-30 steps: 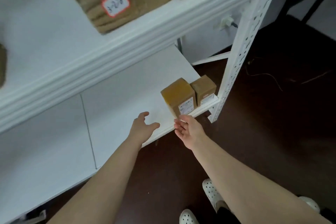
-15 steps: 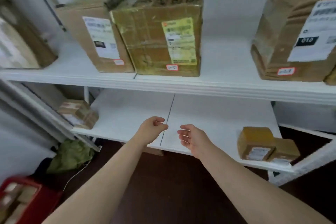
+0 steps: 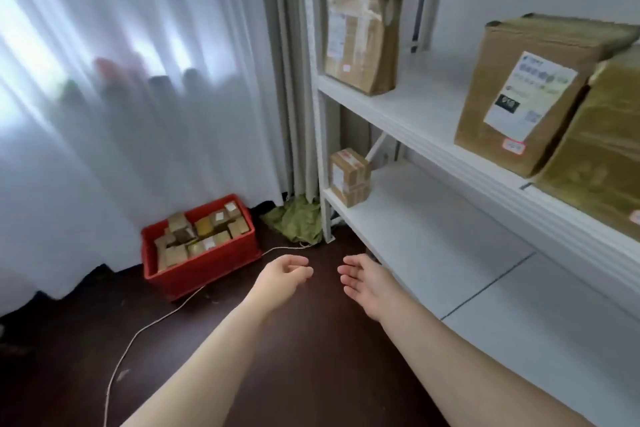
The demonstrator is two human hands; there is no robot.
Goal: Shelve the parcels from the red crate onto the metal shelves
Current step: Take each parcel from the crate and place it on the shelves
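Many small brown cardboard parcels (image 3: 202,234) are seen heaped loosely in the red plastic crate (image 3: 207,272), which is set on the dark wooden floor (image 3: 311,374) at the foot of the sheer white curtain (image 3: 121,97). The crate's long axis is noted as running from lower left to upper right in the view, roughly along the curtain line.

Nothing is held: the left hand (image 3: 282,276) and the right hand (image 3: 362,282) are empty, fingers loosely curled, palms turned toward each other, a gap between them.

The crate is placed ahead and to the left of both hands, and lower; the left hand is judged the nearer. The white metal shelves (image 3: 433,236) are to the right, just beside the right hand.

A thin white cord (image 3: 145,326) is trailed past the crate's near side. A crumpled green cloth (image 3: 298,222) is lying between crate and shelf post.

Already shelved: a small taped brown parcel (image 3: 349,177) on the lower board, a tall brown parcel (image 3: 362,36) and a large labelled brown carton (image 3: 526,94) above.

The step is judged to be the reach for the next parcel: leftward and down, cord to be avoided
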